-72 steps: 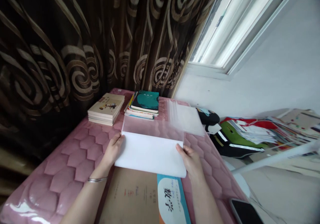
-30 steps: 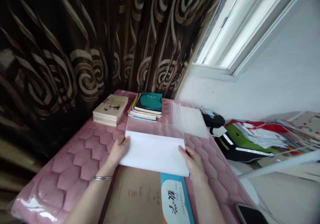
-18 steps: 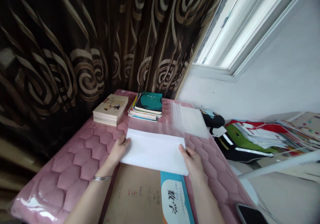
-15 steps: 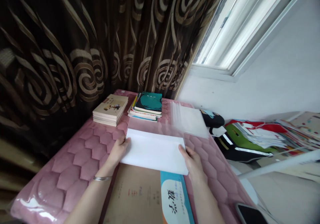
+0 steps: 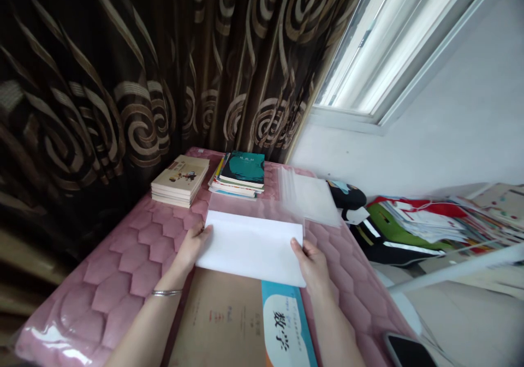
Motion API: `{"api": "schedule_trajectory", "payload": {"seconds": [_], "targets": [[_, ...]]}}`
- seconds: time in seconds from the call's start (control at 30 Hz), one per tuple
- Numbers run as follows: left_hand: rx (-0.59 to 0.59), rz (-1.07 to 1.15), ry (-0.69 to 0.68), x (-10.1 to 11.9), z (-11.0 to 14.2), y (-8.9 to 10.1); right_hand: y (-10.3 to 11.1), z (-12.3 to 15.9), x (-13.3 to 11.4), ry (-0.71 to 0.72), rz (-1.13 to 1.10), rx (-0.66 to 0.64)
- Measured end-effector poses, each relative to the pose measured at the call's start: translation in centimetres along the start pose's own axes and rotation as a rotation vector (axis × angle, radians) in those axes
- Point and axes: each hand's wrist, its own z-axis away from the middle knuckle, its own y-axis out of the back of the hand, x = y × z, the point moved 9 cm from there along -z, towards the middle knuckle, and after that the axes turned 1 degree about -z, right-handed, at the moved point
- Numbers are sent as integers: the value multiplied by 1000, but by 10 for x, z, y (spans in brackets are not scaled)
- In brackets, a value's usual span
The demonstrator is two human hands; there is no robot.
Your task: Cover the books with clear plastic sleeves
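Observation:
Held between my hands is a plain white sheet of paper [image 5: 249,250], stretched out flat. My left hand [image 5: 195,246] pinches its left edge, thumb on top; a silver bangle circles that wrist. My right hand [image 5: 313,263] grips the right edge the same way, with the fingers mostly hidden underneath. A see-through plastic film [image 5: 245,206] extends beyond the sheet's far edge. Closer to me, between my forearms, lies a textbook with a brown panel [image 5: 221,318] and a blue and white strip [image 5: 282,323]; the sheet overlaps its far end.
Pink quilted padding under clear plastic covers the table [image 5: 118,280]. Towards the back stand a stack of beige books [image 5: 180,181] and a stack topped by a teal book [image 5: 243,168]. Clear plastic covers [image 5: 313,195] lie right of them. A phone [image 5: 409,350] rests at the lower right.
Almost nothing differs. Both hands keep hold of the white sheet, and the whole view has shifted very slightly.

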Motion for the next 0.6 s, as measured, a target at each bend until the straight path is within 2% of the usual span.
{"api": "schedule_trajectory", "payload": {"seconds": [0.27,0.47,0.6], "targets": [[81,-127,-75,4,-1,7,0,2,-5,4,-7,25],[8,-14,-32,0,-2,1,-1,2,-4,14,-47,-5],[21,-28,-27,-2,-3,3,-3,3,-10,35,-78,-28]]}}
